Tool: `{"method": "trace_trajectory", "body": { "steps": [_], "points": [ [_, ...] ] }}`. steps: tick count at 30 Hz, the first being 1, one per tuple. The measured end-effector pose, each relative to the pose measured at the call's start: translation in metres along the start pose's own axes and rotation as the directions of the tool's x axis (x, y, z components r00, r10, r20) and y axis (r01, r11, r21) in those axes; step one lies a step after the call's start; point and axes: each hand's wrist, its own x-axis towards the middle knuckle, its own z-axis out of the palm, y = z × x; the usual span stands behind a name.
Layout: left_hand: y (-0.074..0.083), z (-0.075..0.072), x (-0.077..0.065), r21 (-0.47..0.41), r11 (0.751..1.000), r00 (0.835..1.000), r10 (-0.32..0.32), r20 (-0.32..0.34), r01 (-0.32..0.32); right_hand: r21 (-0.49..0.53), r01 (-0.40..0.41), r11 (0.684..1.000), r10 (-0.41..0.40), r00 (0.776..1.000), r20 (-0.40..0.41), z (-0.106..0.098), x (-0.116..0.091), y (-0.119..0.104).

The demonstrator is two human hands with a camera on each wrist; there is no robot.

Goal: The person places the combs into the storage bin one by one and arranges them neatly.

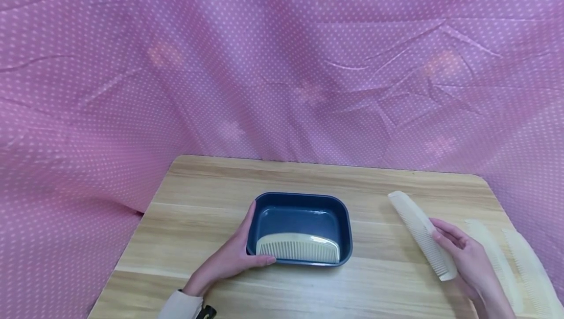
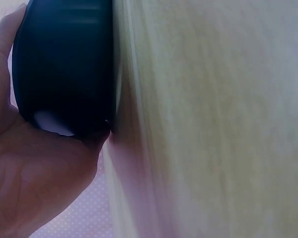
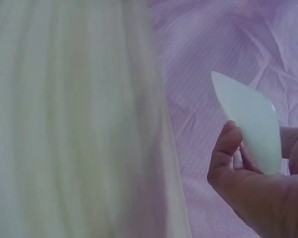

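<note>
A dark blue rectangular tray (image 1: 308, 200) sits on the table with a cream comb (image 1: 299, 245) lying inside along its front wall, teeth toward me. My left hand (image 1: 233, 258) grips the tray's left end, thumb along the front rim and fingers up the left side; the left wrist view shows the tray's outer wall (image 2: 64, 54) against the palm. To the right, my right hand (image 1: 469, 255) holds a second cream comb (image 1: 418, 231) by its lower half, between thumb and fingers. This comb slants, its far end pointing up and left, its smooth face (image 3: 253, 124) showing in the right wrist view.
Two more cream combs, one (image 1: 495, 260) partly behind the right hand and another (image 1: 530, 272) farther right, lie at the table's right side. The wood-grain table (image 1: 211, 187) is bordered by hanging pink polka-dot cloth (image 1: 282, 64).
</note>
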Motion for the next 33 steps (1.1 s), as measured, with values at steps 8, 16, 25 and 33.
{"method": "trace_trajectory", "body": {
  "steps": [8, 16, 25, 33],
  "points": [
    [0.001, 0.0, -0.001, -0.006, 1.0, 1.0, -0.024, 0.006, 0.024, 0.135, 0.023, 0.991, -0.041, 0.991, 0.131, 0.023, 0.006, -0.016],
    [0.001, 0.0, -0.001, -0.005, 1.0, 1.0, -0.027, 0.008, 0.027, 0.187, 0.037, 0.982, -0.075, 0.978, 0.197, 0.059, 0.013, -0.037],
    [0.001, -0.001, -0.001, -0.015, 1.0, 1.0, -0.012, 0.005, 0.012, 0.206, -0.002, 0.979, -0.033, 0.985, 0.168, 0.102, 0.022, -0.049],
    [0.001, 0.0, -0.001, -0.014, 1.0, 1.0, -0.018, 0.002, 0.018, 0.1, 0.022, 0.995, -0.04, 0.984, 0.175, 0.136, 0.031, -0.055]
  ]
}}
